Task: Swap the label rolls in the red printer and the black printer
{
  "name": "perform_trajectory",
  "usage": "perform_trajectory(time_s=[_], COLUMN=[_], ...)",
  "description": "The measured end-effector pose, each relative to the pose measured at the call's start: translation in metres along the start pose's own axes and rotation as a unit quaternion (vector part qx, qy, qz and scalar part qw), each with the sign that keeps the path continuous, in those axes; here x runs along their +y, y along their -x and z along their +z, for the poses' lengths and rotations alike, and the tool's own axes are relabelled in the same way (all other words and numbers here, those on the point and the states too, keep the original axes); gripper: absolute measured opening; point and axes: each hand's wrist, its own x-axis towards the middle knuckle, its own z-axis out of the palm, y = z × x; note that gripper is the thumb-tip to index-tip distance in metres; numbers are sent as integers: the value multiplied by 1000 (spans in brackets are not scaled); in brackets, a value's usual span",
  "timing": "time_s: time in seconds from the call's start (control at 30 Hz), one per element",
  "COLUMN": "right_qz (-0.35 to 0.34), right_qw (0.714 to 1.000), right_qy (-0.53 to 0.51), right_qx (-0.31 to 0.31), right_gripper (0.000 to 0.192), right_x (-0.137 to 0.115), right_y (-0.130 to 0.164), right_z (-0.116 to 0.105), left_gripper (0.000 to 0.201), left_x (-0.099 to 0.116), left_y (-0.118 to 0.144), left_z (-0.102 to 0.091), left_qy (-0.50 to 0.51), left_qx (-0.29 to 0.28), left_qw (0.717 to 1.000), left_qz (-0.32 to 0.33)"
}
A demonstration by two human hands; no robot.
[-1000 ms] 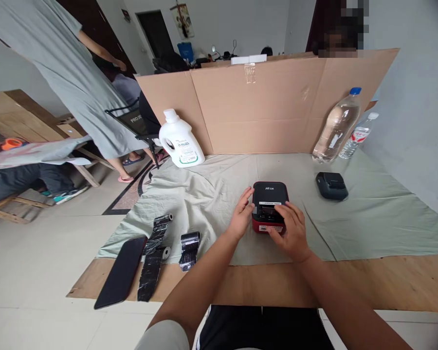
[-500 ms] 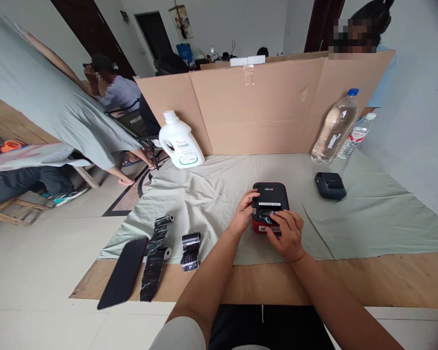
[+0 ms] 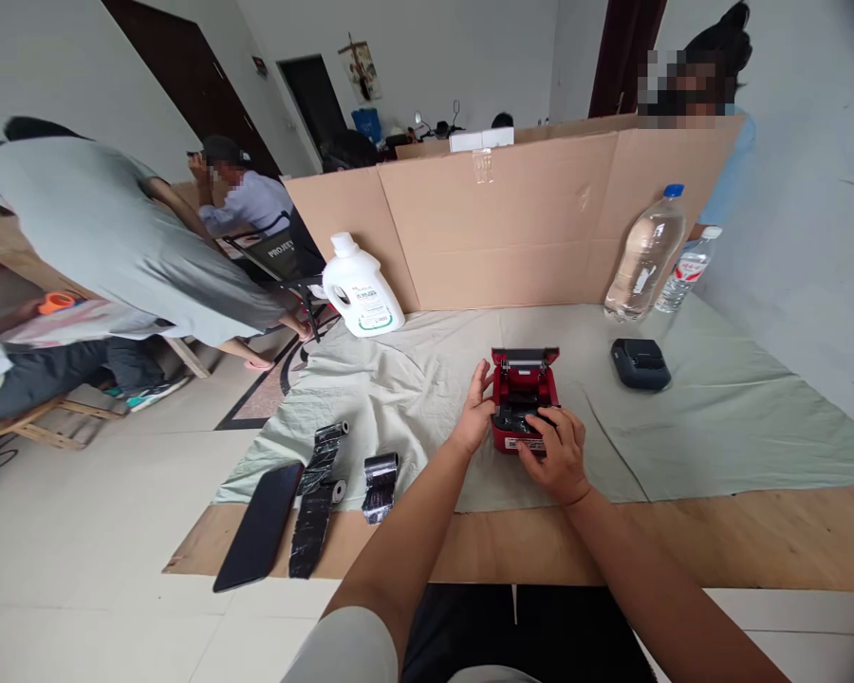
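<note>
A small red and black label printer point(image 3: 523, 387) stands on the pale green cloth point(image 3: 718, 417), its lid swung up so the red inside shows. My left hand point(image 3: 475, 414) rests flat against the printer's left side, steadying it. My right hand point(image 3: 551, 453) lies over the printer's front edge, fingers curled at the opening. What sits under those fingers is hidden.
Three black ribbon rolls point(image 3: 380, 484) and a black phone point(image 3: 260, 524) lie at front left. A second black printer point(image 3: 639, 363), two water bottles point(image 3: 644, 254), a white jug point(image 3: 362, 288) and a cardboard screen point(image 3: 512, 218) stand behind. Other people are at the left and behind the screen.
The printer's black lid, shut one second ago, now stands open. My right hand moved from the lid's top to the front edge. A person at the left has bent down.
</note>
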Motion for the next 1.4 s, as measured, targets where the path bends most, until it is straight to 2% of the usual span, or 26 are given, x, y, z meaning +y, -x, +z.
perform_trajectory(time_s=[0.07,0.13,0.23,0.3,0.37,0.43,0.53,0.57,0.6,0.63,0.73,0.77,0.8,0.87,0.93,0.97,1.0,1.07,1.13,1.23,1.3,1.4], right_qz=[7,14,34,65,96,115,123,122,121,119,120,120,120,120,122,124,125,129,132,129,123,117], right_qw=[1000,999,995,990,985,981,978,978,978,978,977,977,977,978,978,977,977,975,974,975,977,978], right_qy=[-11,-35,-83,-111,-133,-150,-166,-168,-169,-170,-172,-172,-171,-170,-169,-170,-173,-179,-182,-176,-172,-168], right_qx=[5,19,49,57,54,45,36,35,34,33,30,29,30,29,25,24,24,26,29,35,37,34], right_gripper=[43,49,51,52,53,52,50,49,48,47,46,46,45,45,45,45,45,47,48,49,49,49], right_x=[1,2,8,15,21,26,31,31,32,32,34,34,35,35,35,35,34,33,32,32,34,36], right_y=[-1,-1,-2,-1,0,2,4,5,5,5,6,6,7,7,7,7,7,7,7,6,6,7], right_z=[0,0,0,1,2,4,7,7,7,7,8,8,8,8,9,9,9,9,10,11,11,12], left_gripper=[78,60,34,27,27,27,27,27,26,24,24,25,27,30,33,35,38,43,45,40,40,44], left_x=[0,3,15,26,36,45,53,54,55,55,55,55,57,63,74,81,88,101,109,107,98,87], left_y=[0,-1,-10,-21,-34,-47,-61,-64,-66,-68,-69,-67,-65,-59,-53,-52,-51,-52,-53,-49,-42,-28], left_z=[-3,-5,-1,7,18,32,54,60,66,70,76,74,71,57,32,15,-5,-51,-101,-162,-188,-210], left_qy=[-29,-102,-253,-332,-408,-513,-676,-706,-724,-733,-738,-732,-712,-628,-501,-444,-400,-374,-420,-549,-604,-631], left_qx=[3,12,30,-1,-68,-155,-279,-303,-314,-313,-292,-278,-262,-232,-228,-242,-259,-277,-236,-146,-97,-52], left_qw=[1000,995,963,935,900,837,682,640,613,602,605,620,649,742,835,862,877,878,863,794,754,735], left_qz=[6,21,84,128,142,108,0,-29,-48,-58,-65,-57,-45,-21,-22,-38,-60,-109,-154,-218,-238,-241])
